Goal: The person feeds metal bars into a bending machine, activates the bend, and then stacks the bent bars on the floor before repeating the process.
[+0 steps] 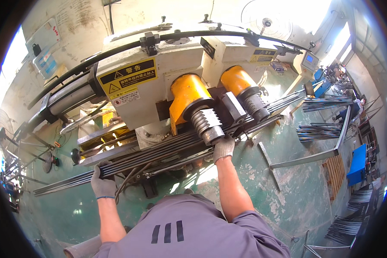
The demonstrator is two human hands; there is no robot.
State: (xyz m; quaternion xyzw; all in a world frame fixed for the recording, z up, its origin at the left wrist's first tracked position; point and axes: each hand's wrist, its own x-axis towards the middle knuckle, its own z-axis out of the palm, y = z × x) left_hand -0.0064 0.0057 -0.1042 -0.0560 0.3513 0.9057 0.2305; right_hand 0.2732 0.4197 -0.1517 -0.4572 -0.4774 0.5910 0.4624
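Observation:
A bundle of several long, thin steel rods (pixel 159 155) lies slantwise across the front of a large bending machine (pixel 159 86), rising to the right. My left hand (pixel 103 182), in a pale glove, is closed around the bundle toward its left end, thumb on the near side. My right hand (pixel 224 148), gloved too, is closed at the rods just below the near grooved steel roller (pixel 207 124); its fingertips are partly hidden. This roller sticks out of a yellow housing (pixel 189 92). Another grooved roller (pixel 256 106) stands to the right, with a steel block (pixel 234 107) between the two.
Yellow warning labels (pixel 128 77) mark the machine's front. A control box with a screen (pixel 309 61) stands at the back right. Stacked rods (pixel 320 132) lie on racks farther right, near another person (pixel 352 109). A metal frame bar (pixel 305 160) and wooden pallet (pixel 333 176) are right of me.

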